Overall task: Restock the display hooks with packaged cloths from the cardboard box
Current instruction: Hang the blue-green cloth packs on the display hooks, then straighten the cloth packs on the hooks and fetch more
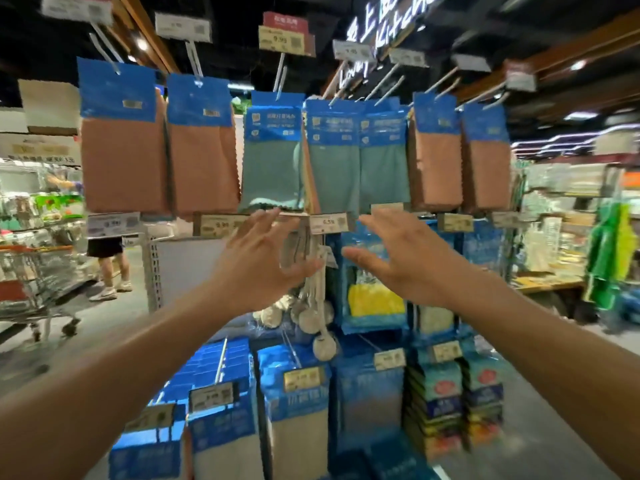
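both hands, left hand (258, 261) and right hand (403, 261), are spread and empty below the teal packaged cloths (272, 150) on the top hooks (280, 77); likely light and floppy, best held by the stiff blue header.

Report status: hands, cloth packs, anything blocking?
Left hand and right hand open, empty, raised below teal cloth packs on the top hooks. Cardboard box not in view. Nothing blocking.

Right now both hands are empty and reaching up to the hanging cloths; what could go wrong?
1. The left hand and right hand, fingers spread, could knock the teal cloth packs off their hooks.
2. The price tag just beyond the fingertips may get bumped askew.
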{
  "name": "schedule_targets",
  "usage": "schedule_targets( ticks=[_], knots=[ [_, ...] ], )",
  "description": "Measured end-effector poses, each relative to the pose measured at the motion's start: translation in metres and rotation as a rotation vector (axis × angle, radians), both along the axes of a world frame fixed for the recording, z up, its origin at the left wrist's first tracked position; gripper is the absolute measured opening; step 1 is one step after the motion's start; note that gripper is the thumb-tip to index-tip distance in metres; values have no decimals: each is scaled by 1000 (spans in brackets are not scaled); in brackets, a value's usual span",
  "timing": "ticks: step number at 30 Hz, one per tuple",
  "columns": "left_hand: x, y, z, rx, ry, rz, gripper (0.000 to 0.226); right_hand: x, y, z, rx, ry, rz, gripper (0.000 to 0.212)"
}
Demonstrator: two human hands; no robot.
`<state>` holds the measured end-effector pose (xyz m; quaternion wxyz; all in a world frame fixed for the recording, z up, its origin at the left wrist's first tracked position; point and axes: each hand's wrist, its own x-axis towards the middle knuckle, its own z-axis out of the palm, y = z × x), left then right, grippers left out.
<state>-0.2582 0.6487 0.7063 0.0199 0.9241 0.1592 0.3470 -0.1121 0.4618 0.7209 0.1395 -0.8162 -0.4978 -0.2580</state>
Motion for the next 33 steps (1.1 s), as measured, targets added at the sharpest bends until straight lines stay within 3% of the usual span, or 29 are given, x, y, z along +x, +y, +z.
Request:
schedule_targets(
  ticks=[3, 7, 10, 14, 20, 23, 27, 33],
  knots=[
    [26, -19, -17, -6, 43, -91, 89, 12, -29, -20, -20, -3, -97, 110],
    [65, -50, -40, -10, 112, -224, 104, 18, -72, -42, -74, 85, -246, 97],
    [90, -75, -58, -50, 184, -323, 104, 27, -107, -63, -69, 152, -341, 100],
    [116, -109, -79, -35, 314, -422, 101, 36, -156, -89, -39, 209, -457, 81],
    [171, -162, -106, -21, 369, -596, 89, 45, -215, -115, 9, 309, -641, 93],
    [199, -194, -130, -31, 392, -697, 88, 49, -245, -139, 13, 337, -723, 80],
    [230, -242, -180, -56, 475, -807, 94, 55, -283, -179, -14, 401, -826, 74],
    [279, -304, -244, 69, 573, -934, 101, 68, -343, -246, 28, 528, -981, 79]
  ],
)
